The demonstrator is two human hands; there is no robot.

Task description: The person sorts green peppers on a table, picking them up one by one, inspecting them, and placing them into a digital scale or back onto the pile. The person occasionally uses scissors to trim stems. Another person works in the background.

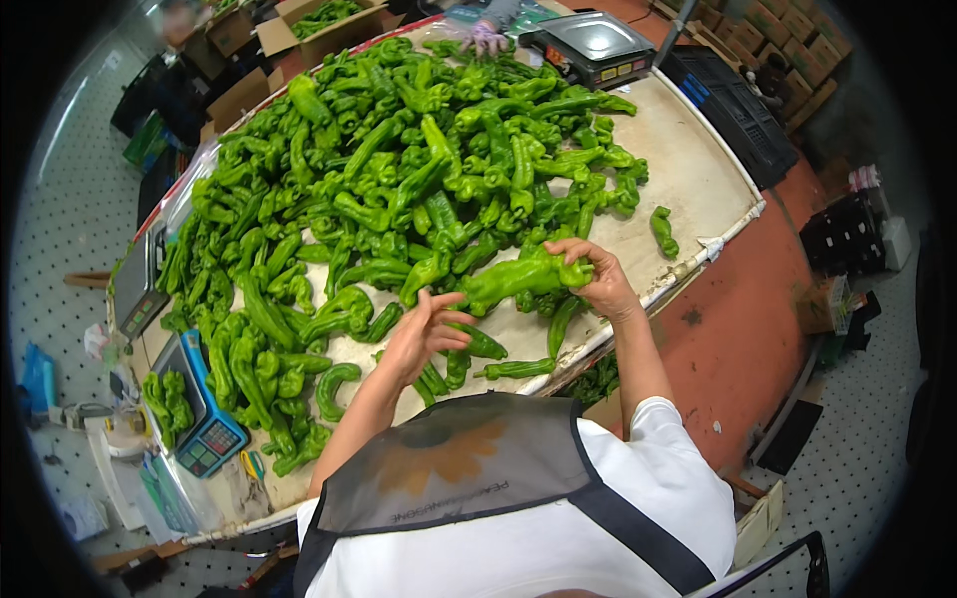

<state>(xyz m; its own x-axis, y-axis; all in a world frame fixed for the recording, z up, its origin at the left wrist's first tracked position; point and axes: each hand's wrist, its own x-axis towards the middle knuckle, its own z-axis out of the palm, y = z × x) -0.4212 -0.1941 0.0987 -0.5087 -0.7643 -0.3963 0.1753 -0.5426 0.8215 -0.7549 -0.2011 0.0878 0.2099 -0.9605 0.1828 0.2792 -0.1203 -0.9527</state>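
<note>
My right hand (pixel 598 280) grips the thick end of a large, light green pepper (pixel 516 282), which lies nearly level above the near edge of the pile. Close to the pepper's other end is my left hand (pixel 426 336), its fingers spread and holding nothing. A broad heap of green peppers (pixel 404 164) covers much of the pale table (pixel 695 142). Below my hands lie a few loose peppers, among them a straight one (pixel 516 369) near the table edge and a curved one (pixel 336 390) left of my left forearm.
A blue scale (pixel 211 441) bearing peppers stands at the left, with scissors (pixel 253 465) beside it. Another scale (pixel 142 288) is farther up. A metal-topped scale (pixel 594 37) stands at the far edge, near another person's gloved hand (pixel 486 39). Open cardboard boxes (pixel 280 34) stand beyond the table.
</note>
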